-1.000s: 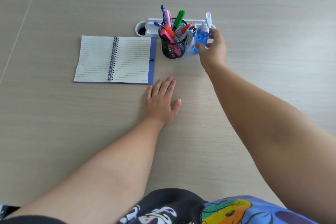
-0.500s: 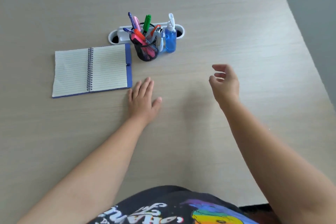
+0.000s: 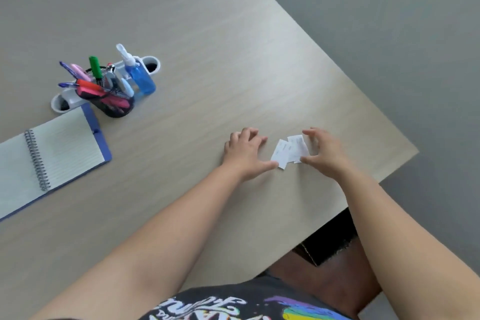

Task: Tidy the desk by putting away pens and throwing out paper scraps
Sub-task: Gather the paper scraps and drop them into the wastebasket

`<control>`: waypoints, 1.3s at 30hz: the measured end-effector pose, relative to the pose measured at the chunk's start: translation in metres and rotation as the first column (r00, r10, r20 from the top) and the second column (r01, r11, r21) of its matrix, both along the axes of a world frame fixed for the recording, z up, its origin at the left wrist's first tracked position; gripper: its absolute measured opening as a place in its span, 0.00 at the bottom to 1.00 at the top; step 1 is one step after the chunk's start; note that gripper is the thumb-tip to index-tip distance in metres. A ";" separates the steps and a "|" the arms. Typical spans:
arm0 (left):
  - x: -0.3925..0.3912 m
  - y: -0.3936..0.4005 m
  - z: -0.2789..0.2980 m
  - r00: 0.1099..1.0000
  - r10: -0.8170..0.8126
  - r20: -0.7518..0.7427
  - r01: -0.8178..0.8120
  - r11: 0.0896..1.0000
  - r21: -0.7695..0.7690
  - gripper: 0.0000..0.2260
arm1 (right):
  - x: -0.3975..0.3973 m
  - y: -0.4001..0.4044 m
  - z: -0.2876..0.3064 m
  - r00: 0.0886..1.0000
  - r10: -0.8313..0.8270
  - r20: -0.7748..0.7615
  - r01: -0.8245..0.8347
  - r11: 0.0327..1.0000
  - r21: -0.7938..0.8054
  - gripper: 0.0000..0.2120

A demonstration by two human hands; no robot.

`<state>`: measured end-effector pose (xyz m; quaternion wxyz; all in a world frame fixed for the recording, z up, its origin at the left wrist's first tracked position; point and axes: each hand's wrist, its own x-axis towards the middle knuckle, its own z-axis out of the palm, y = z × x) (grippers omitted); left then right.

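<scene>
1. Hands frame the paper scraps (image 3: pixel 289 150): the left hand (image 3: pixel 245 154) lies low on the desk (image 3: pixel 233 60) with fingers curled and its thumb touching the scraps' near-left corner, while the right hand (image 3: pixel 324 152) arches over their right side, fingers spread and curved, thumb at their lower right edge. Neither hand has closed on anything yet.
2. Scraps, small white slips that overlap, lie flat between the two hands, near the desk's right-hand edge.
3. Step in hand, as I judge it, is gathering the scraps for throwing out; the pens look already put away.
4. Next move likely calls for sweeping the slips together and pinching the thin pile off the flat surface, perhaps by sliding it toward the edge. Loose slips could slip out or flutter to the floor. No bin shows here.
5. Far to the left of the left hand, a dark mesh pen cup (image 3: pixel 114 106) holds the pens (image 3: pixel 94 69) and markers, standing at angles.
6. Just beside the cup stands a blue spray bottle (image 3: pixel 141 79), with a white cable tray (image 3: pixel 152 65) set in the desk behind them.
7. Farther left still, an open spiral notebook (image 3: pixel 52 158) lies flat.
</scene>
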<state>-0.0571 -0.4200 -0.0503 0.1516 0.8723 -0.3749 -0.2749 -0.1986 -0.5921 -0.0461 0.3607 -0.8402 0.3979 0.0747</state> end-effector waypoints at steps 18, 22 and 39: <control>-0.010 -0.042 0.008 0.992 -0.127 0.012 0.125 0.988 0.089 0.38 | 0.025 -0.013 0.007 0.939 0.261 -0.224 -0.270 0.963 -0.013 0.31; -0.006 -0.044 0.002 0.986 -0.153 -0.060 0.153 0.988 -0.009 0.25 | 0.018 -0.011 0.004 0.986 0.113 -0.125 -0.104 0.992 0.073 0.18; -0.163 -0.056 0.005 0.703 -0.013 -0.711 -0.161 0.971 -0.177 0.09 | -0.200 0.048 -0.019 0.141 -0.974 0.178 0.738 0.223 0.637 0.23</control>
